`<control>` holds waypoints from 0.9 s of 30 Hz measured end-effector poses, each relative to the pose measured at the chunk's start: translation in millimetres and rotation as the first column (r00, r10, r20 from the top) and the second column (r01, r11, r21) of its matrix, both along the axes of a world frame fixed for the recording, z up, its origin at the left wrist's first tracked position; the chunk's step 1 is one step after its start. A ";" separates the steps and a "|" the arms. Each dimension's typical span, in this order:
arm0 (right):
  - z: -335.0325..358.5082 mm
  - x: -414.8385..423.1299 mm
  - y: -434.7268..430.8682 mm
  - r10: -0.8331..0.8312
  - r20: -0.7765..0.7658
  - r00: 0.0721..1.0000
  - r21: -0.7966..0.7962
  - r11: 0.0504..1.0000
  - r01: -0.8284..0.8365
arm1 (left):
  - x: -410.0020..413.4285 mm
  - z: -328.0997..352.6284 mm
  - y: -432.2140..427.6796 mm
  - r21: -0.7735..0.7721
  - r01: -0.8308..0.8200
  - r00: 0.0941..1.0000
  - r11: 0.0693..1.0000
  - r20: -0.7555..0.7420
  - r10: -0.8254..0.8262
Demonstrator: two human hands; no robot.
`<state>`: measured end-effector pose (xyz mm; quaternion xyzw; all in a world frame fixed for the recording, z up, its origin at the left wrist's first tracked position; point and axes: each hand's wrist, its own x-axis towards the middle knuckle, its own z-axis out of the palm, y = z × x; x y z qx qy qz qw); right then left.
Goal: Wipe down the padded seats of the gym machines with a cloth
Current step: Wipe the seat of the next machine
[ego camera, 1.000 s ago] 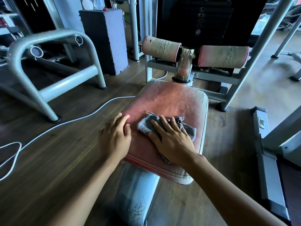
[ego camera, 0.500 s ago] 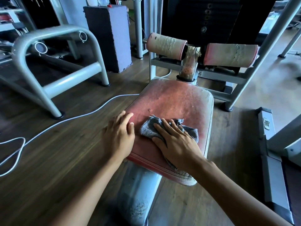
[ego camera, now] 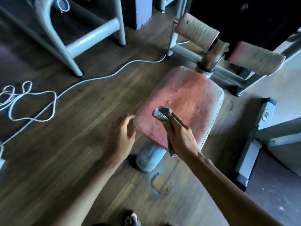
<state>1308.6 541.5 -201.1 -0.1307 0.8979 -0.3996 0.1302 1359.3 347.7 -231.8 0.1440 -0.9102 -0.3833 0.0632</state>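
The worn red padded seat [ego camera: 187, 97] sits on a grey post [ego camera: 149, 158] at mid-frame. My right hand [ego camera: 180, 136] lies turned on its side over the seat's front part and holds the grey cloth [ego camera: 161, 114]. The cloth is bunched ahead of the fingertips, and one end hangs out behind the palm over the seat's front edge. My left hand [ego camera: 124, 132] is blurred, fingers loosely spread, just off the seat's front left corner and holding nothing.
Two cracked roller pads [ego camera: 197, 30] [ego camera: 257, 61] stand behind the seat on the grey machine frame. Another grey tubular frame [ego camera: 91, 35] is at the back left. A white cable [ego camera: 40, 108] loops across the wooden floor on the left. A grey base beam [ego camera: 254, 139] lies to the right.
The view has risen and tilted. My left hand has come off the seat's left edge. My right hand has turned from flat to on its side, and the cloth is bunched up.
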 end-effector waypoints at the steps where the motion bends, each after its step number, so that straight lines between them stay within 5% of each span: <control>1: 26.3 9.2 -11.1 0.032 0.021 0.999 -0.003 0.999 -0.032 | 16.0 27.3 -9.8 0.009 -0.012 1.000 1.000 0.019 0.012; 13: 344.0 116.9 -186.4 0.442 -0.068 0.894 -0.049 0.894 -0.445 | 195.4 359.9 -160.5 0.126 -0.360 0.933 0.924 0.039 0.358; 27: 409.5 111.7 -431.7 0.650 -0.195 0.734 -0.149 0.720 -0.678 | 252.4 443.7 -352.4 -0.019 -0.639 0.768 0.769 0.028 0.639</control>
